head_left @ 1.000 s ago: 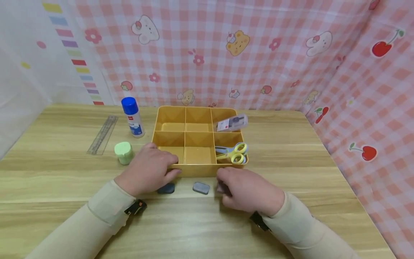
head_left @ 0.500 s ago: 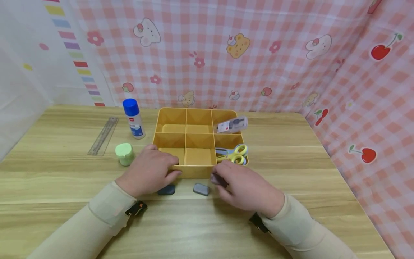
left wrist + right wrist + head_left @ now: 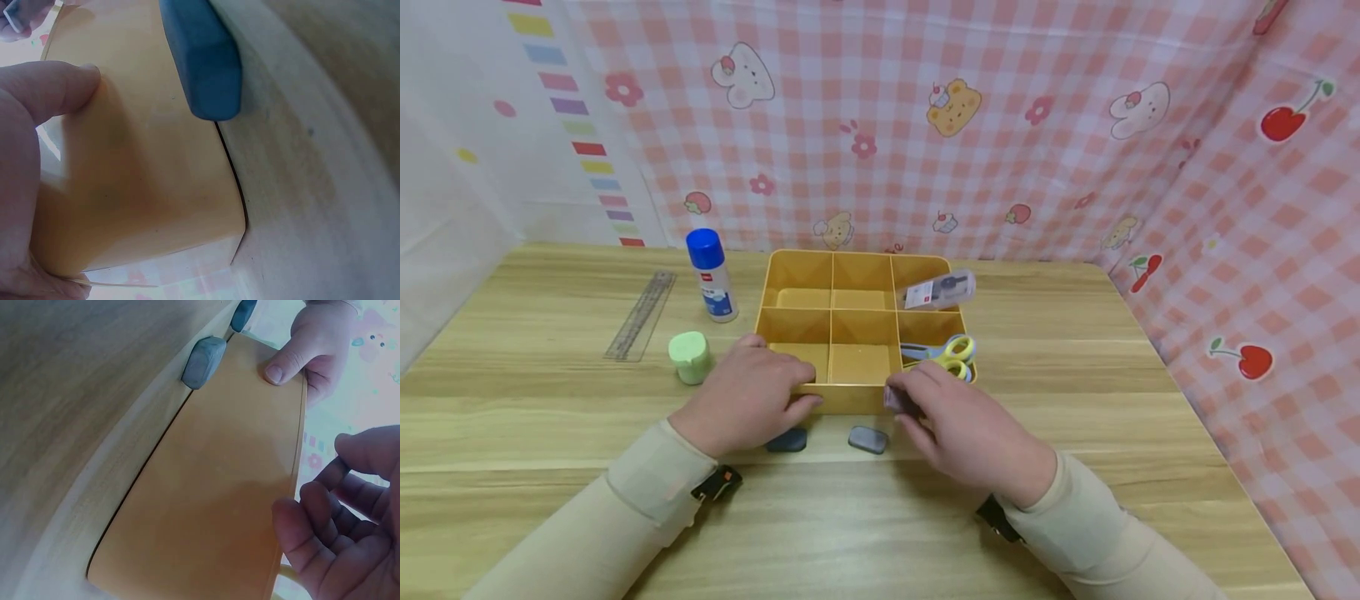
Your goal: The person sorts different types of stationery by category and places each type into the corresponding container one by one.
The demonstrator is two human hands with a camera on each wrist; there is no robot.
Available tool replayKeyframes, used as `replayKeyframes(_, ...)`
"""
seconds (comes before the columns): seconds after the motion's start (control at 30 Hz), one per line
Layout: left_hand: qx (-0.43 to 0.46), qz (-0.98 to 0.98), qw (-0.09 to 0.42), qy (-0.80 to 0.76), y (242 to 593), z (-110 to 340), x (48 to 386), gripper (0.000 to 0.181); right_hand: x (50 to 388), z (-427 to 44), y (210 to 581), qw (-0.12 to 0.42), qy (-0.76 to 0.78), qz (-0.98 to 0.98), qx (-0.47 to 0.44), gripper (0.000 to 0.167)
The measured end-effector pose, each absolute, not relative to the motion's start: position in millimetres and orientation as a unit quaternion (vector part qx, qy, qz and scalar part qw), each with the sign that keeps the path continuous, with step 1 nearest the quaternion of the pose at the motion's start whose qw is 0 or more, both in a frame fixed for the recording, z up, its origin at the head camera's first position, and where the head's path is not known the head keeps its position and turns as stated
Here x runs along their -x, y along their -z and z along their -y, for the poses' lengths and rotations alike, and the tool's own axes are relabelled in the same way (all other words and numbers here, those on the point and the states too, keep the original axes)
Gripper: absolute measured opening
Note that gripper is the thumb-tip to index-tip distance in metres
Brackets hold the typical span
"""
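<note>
Tray [image 3: 850, 402]: orange-yellow. Held block [image 3: 897, 401]: mauve-grey. Left block [image 3: 787, 440]: dk blue-grey. Mid block [image 3: 868, 439]: lt grey. Scissors [image 3: 959, 344]: yellow w/ lt blue. Bottle [image 3: 715, 292]: blue cap [image 3: 704, 247], blue/red label [image 3: 718, 300]. Squat item [image 3: 689, 357]: pale grn. Backdrop [image 3: 887, 100]: pink/wht check, multicol. prints. Table [image 3: 1060, 333]: lt wood grain. Sleeves [image 3: 602, 517]: beige.

Bright head view, pale tabletop [image 3: 842, 533] glare, hazy wrist views

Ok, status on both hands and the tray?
Left hand grips front of tray. Right hand pinches greyish block at tray front. Two other blocks in front, probably no obstruction.
</note>
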State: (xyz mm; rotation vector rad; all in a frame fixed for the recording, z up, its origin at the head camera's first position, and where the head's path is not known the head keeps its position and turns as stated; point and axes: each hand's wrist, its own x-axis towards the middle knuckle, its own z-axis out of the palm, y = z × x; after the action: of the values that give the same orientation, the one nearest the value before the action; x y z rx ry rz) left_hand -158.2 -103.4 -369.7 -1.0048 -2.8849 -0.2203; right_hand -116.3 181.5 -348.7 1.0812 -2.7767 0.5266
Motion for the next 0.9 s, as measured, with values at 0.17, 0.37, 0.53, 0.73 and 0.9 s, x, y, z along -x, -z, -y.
replayKeyframes(0.17, 0.332, 0.939, 0.043, 0.075, 369.4, 103.6, 158.8, 0.031, 117.1, -180.3, 348.3, 0.07, -0.184, 0.915, -0.352, 0.03)
replayKeyframes(0.37, 0.331, 0.94, 0.048, 0.075, 370.8, 103.8, 158.6, 0.032, 117.5, -178.5, 349.6, 0.099, -0.197, 0.911, -0.349, 0.029)
replayKeyframes(0.53, 0.33, 0.94, 0.048, 0.075, 370.9, 104.0, 158.6, 0.032, 117.0, -176.6, 348.8, 0.112, -0.204, 0.911, -0.341, 0.031)
replayKeyframes(0.73, 0.328, 0.941, 0.045, 0.076, 370.6, 103.9, 158.8, 0.032, 115.9, -173.5, 346.9, 0.119, -0.21, 0.914, -0.327, 0.03)
replayKeyframes(0.9, 0.327, 0.941, 0.045, 0.075, 370.3, 104.1, 158.5, 0.032, 115.5, -171.3, 345.4, 0.132, -0.216, 0.913, -0.32, 0.029)
